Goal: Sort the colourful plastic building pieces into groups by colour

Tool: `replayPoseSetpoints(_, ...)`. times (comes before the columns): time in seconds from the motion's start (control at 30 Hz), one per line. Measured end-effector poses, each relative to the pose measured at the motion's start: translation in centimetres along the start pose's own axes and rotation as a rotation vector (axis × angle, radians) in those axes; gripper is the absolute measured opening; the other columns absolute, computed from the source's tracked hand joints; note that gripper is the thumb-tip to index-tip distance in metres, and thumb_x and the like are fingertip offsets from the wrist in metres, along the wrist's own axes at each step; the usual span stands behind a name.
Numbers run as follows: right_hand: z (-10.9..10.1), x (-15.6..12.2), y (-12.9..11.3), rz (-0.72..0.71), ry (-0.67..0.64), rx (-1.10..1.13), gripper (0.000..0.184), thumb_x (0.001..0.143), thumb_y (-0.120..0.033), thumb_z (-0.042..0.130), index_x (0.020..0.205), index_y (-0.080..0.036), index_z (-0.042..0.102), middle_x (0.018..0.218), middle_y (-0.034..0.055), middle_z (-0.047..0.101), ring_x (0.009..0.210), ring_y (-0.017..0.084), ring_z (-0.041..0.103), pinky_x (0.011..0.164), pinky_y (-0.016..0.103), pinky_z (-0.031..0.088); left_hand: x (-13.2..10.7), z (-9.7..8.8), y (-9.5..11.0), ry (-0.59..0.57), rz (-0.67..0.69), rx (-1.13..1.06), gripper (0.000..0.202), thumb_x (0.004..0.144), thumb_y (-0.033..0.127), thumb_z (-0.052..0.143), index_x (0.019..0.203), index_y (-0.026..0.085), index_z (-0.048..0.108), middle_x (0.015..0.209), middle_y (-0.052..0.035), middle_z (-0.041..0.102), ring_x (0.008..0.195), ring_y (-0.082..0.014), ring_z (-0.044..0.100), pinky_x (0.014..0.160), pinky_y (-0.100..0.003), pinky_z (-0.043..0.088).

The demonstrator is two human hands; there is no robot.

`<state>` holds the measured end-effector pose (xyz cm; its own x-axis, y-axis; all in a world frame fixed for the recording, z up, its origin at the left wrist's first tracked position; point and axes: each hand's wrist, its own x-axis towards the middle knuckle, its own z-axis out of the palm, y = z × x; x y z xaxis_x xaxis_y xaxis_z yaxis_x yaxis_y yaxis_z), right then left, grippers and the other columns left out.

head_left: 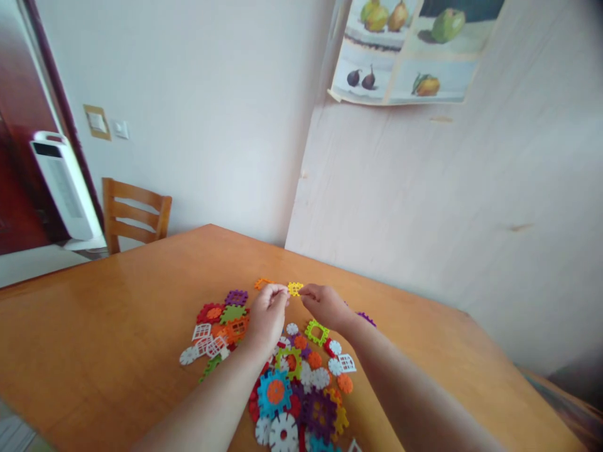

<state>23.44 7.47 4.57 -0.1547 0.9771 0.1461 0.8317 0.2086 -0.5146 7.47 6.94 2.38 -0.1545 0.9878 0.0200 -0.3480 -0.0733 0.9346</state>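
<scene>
Both my hands are raised a little over a wooden table [117, 326] and meet at a small yellow square toy piece [295, 289]. My left hand [267, 314] pinches its left edge with closed fingers. My right hand [325, 306] pinches its right edge the same way. Under my forearms lies a heap of flat plastic gear and square pieces [292, 376] in white, orange, purple, green, red and blue. An orange piece [262, 283] lies just beyond my left hand.
A green square frame piece [316, 332] lies under my right wrist. A wooden chair [134, 215] stands at the table's far left side. A white tower appliance [63, 185] is behind it. Walls close the far side, with a fruit poster [405, 50] high up.
</scene>
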Motion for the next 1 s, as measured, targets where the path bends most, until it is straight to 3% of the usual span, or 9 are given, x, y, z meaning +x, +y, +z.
replayPoseSetpoints(0.13,0.2,-5.5,1.0,0.067,0.162,0.025,0.031,0.087,-0.025,0.049,0.111,-0.019,0.069,0.107,0.0053,0.071,0.097,0.017,0.064,0.084,0.023,0.045,-0.9,0.4,0.5,-0.250,0.253,0.198,0.009,0.077,0.029,0.068,0.079,0.020,0.068,0.076,-0.0030,0.067,0.074,-0.0174,0.062,0.073,-0.028,0.047)
replayPoseSetpoints(0.3,0.2,-11.8,1.4,0.237,0.327,0.004,0.031,0.086,-0.026,0.049,0.106,-0.019,0.070,0.105,0.0064,0.071,0.097,0.018,0.064,0.081,0.024,0.046,-2.7,0.6,1.2,-0.339,0.403,0.270,0.006,0.078,0.027,0.065,0.078,0.021,0.068,0.076,-0.0019,0.066,0.074,-0.0164,0.058,0.074,-0.026,0.044)
replayPoseSetpoints(0.43,0.5,-15.2,1.9,0.343,0.406,0.029,0.032,0.085,-0.031,0.048,0.107,-0.021,0.069,0.103,0.0059,0.071,0.095,0.019,0.064,0.078,0.024,0.046,-3.2,0.7,1.5,-0.432,0.451,0.325,0.006,0.078,0.025,0.063,0.075,0.022,0.067,0.076,-0.0014,0.065,0.075,-0.0164,0.057,0.076,-0.026,0.044)
replayPoseSetpoints(0.67,0.8,-17.2,3.6,0.508,0.545,-0.004,0.034,0.087,-0.039,0.043,0.103,-0.023,0.068,0.093,0.0051,0.071,0.085,0.019,0.064,0.070,0.025,0.043,-2.7,0.5,1.6,-0.491,0.461,0.455,0.009,0.078,0.024,0.061,0.071,0.022,0.066,0.072,0.0000,0.063,0.072,-0.0155,0.055,0.073,-0.025,0.042)
replayPoseSetpoints(1.0,0.6,-17.0,4.7,0.482,0.478,0.005,0.028,0.087,-0.039,0.042,0.084,-0.022,0.065,0.078,0.0023,0.070,0.076,0.017,0.063,0.066,0.023,0.041,-1.3,0.0,0.8,-0.594,0.429,0.577,0.006,0.074,0.022,0.062,0.069,0.022,0.065,0.065,0.0018,0.061,0.063,-0.0143,0.051,0.064,-0.024,0.039)
